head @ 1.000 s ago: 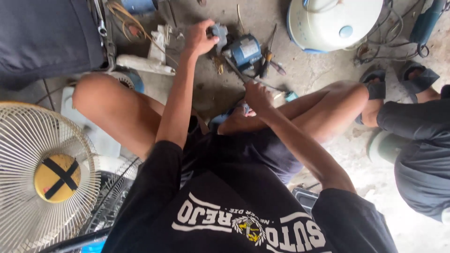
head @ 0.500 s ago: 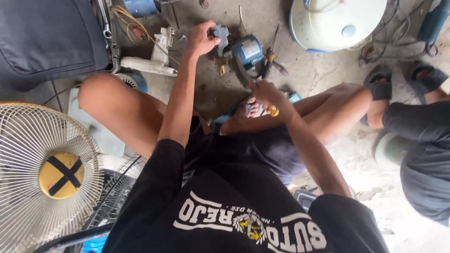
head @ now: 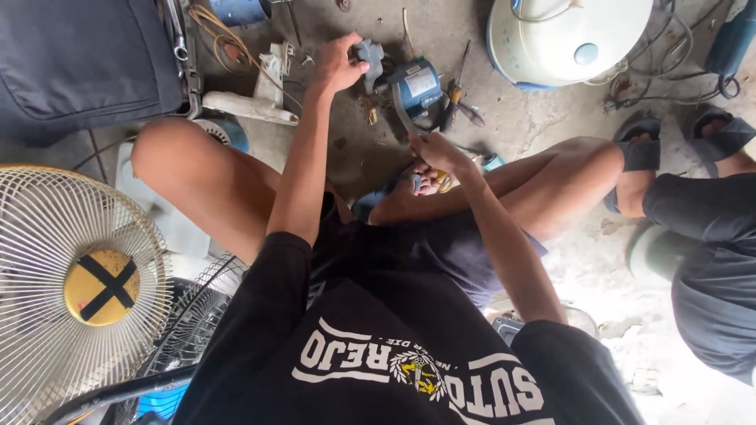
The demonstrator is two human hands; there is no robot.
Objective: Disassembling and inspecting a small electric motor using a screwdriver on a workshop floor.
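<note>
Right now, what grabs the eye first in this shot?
The small blue motor on the concrete floor at top centre, with the left hand gripping the grey fitting at its end and the right hand just below it. Next, the cream fan grille with its yellow hub, lower left.

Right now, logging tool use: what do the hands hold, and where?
Left hand grips the grey pump fitting at its top; right hand holds a metal tool by its lower end.

place: probably repair workshop | signs: fan grille (head: 71, 283), screwdrivers (head: 457, 94), cables (head: 669, 67), bare concrete floor (head: 551, 134)
</note>
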